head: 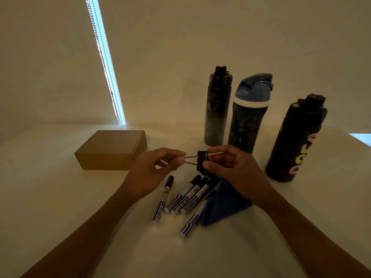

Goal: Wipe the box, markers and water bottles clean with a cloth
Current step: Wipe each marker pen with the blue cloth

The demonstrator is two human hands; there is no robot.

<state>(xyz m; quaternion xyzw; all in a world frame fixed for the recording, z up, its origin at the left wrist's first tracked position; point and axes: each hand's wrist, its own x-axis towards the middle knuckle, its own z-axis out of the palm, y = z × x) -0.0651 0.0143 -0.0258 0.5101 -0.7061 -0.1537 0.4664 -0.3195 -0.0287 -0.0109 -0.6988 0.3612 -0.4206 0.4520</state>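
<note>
I hold a black binder clip (202,160) above the table with both hands. My left hand (154,173) pinches its wire handles, and my right hand (230,167) grips its black body. Beneath them several white markers with black caps (187,195) lie loose on the white table (60,207). A blue cloth (224,203) lies crumpled beside the markers, under my right wrist. A closed brown cardboard box (111,150) sits to the left. Three water bottles stand behind: a black one (217,109), a blue-lidded one (248,115) and a black one with coloured letters (297,141).
A pale wall or blind rises close behind the table, with a bright vertical strip of light and a bead chain (106,63) at the left. The table's right edge (359,138) shows beyond the lettered bottle.
</note>
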